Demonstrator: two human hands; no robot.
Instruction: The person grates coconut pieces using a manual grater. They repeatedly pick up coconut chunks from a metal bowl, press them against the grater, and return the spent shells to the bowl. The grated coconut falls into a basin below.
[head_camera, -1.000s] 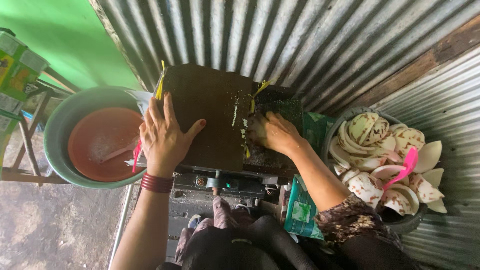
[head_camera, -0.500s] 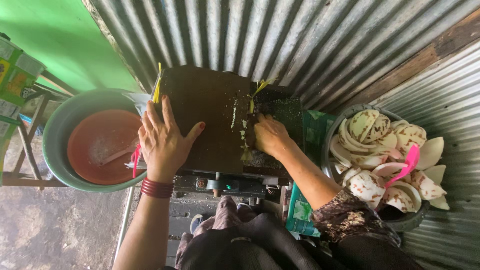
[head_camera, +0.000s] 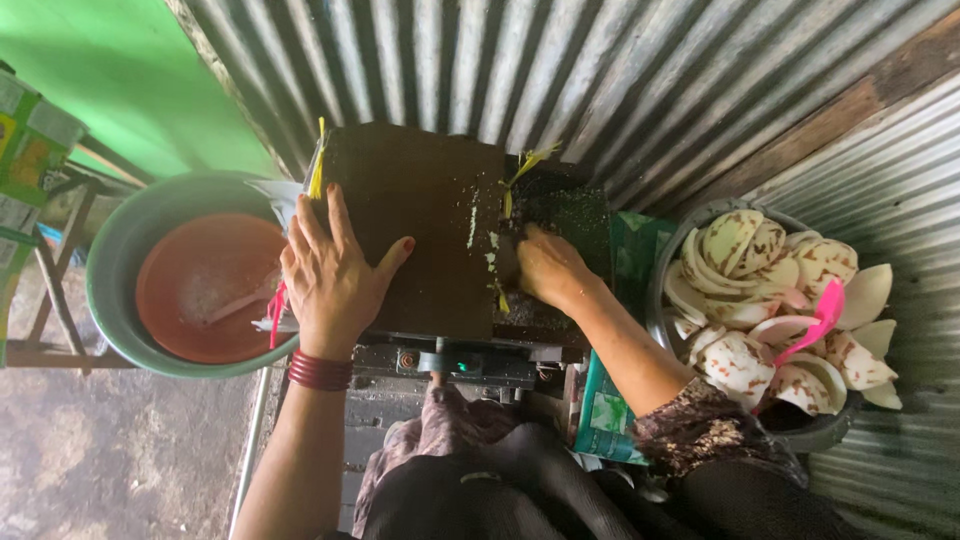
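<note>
My left hand (head_camera: 335, 280) lies flat, fingers spread, on the left part of a dark brown machine cover (head_camera: 420, 210). My right hand (head_camera: 545, 268) is curled at the slot on the cover's right side, pressing something I cannot make out into it. White shreds (head_camera: 488, 245) dot the cover beside that slot. A green basin (head_camera: 120, 260) to the left holds an orange bowl (head_camera: 195, 285) with white gratings. To the right, a metal bowl (head_camera: 665, 270) is piled with white coconut pieces (head_camera: 760, 290).
Corrugated metal sheets (head_camera: 600, 70) wall the back and right side. A pink plastic scoop (head_camera: 822, 315) rests on the coconut pieces. Green packets (head_camera: 605, 415) lean by my right forearm. A wooden stand (head_camera: 60, 300) is at far left, over a concrete floor (head_camera: 110, 460).
My right hand has shifted slightly forward and left along the slot. My left hand stays flat on the cover.
</note>
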